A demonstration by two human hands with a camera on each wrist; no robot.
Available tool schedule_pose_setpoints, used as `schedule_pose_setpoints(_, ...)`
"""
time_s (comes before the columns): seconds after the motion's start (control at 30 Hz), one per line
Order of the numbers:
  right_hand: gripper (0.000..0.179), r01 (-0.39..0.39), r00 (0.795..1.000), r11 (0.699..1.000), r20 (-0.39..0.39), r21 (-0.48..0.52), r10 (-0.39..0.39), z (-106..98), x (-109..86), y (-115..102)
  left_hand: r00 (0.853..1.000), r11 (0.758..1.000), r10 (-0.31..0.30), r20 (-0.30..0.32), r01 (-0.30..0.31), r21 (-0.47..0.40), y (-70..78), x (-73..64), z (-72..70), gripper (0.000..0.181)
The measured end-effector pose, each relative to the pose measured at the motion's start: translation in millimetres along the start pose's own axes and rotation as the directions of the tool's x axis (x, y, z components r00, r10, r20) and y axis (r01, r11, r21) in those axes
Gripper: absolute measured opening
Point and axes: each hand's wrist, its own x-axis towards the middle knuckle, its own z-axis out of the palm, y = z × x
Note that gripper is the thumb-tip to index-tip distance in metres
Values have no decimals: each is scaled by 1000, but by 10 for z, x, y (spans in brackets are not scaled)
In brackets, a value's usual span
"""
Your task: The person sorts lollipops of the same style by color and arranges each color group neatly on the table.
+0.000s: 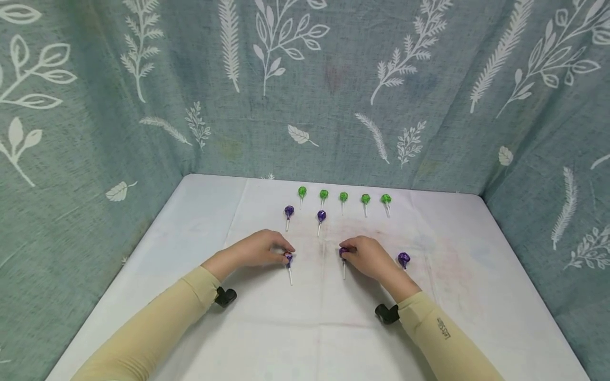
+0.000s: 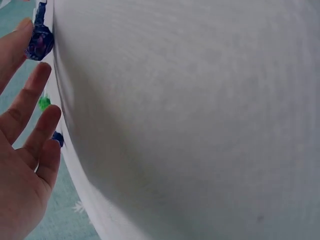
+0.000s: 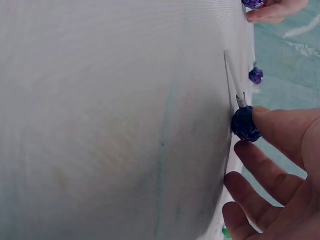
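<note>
My left hand [image 1: 259, 248] has its thumb and index finger around the head of a purple-wrapped lollipop [image 1: 289, 259], whose white stick points toward me. In the left wrist view the thumb lies against the wrapped head [image 2: 41, 44] and the index fingertip is right at its other side. To the right, my right hand [image 1: 367, 256] pinches the head of another purple lollipop [image 1: 344, 267], its stick also pointing toward me. The right wrist view has that dark head [image 3: 245, 124] between thumb and index finger, the other fingers spread.
Several green lollipops [image 1: 343, 197] form a row at the back of the white table [image 1: 314, 344]. Two purple lollipops, one left [image 1: 288, 211] and one right [image 1: 321, 216], lie in front of them. Another purple lollipop [image 1: 403, 259] lies beside my right wrist. Patterned curtains [image 1: 305, 106] surround the table.
</note>
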Motion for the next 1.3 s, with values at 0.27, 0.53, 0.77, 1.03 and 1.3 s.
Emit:
schedule_pose_setpoints(0.27,23,8,1000,1000,-21,4,-8,20,12,27,1000,999,11,25,-11,30,72,19,-30,27)
schedule_pose_setpoints(0.53,23,-12,999,1000,-32,-12,12,7,7,87,997,996,72,34,-74,56,124,256,-156,29)
schedule_pose_setpoints(0.77,25,31,999,999,-39,-9,-31,24,19,92,989,985,141,34,-144,99,207,511,-270,30)
schedule_pose_setpoints(1.03,24,43,998,999,-43,-18,-44,26,33,141,990,989,131,47,-134,65,311,874,-307,31)
schedule_pose_setpoints(1.3,23,54,997,999,-56,-10,-54,3,25,184,990,988,127,58,-131,82,405,1156,-313,32)
